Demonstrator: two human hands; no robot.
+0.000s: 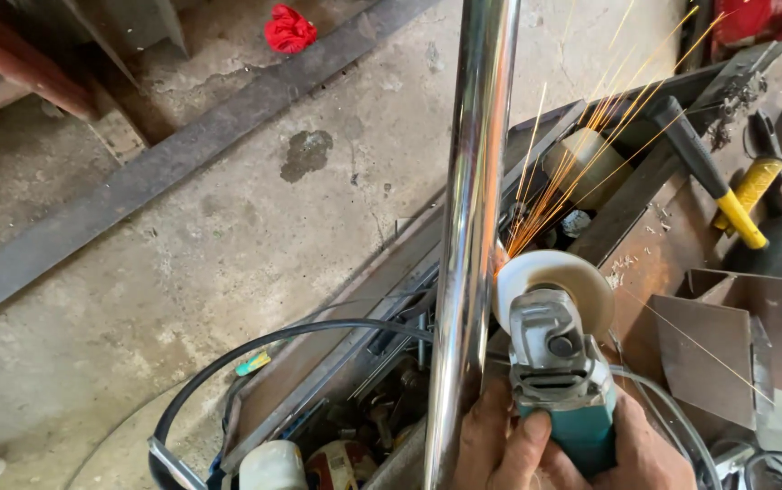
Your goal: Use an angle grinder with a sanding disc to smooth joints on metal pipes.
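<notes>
Steel pipe under the grinder, sparks flying.

Red rag on the concrete floor at far left; next the shiny pipe stands upright along the bench's left edge. Left hand and right hand both clamp the teal grinder, its disc touching the pipe. Grinding looks mid-pass; next it wants steady pressure. A hammer lies at the bench's far right.
</notes>
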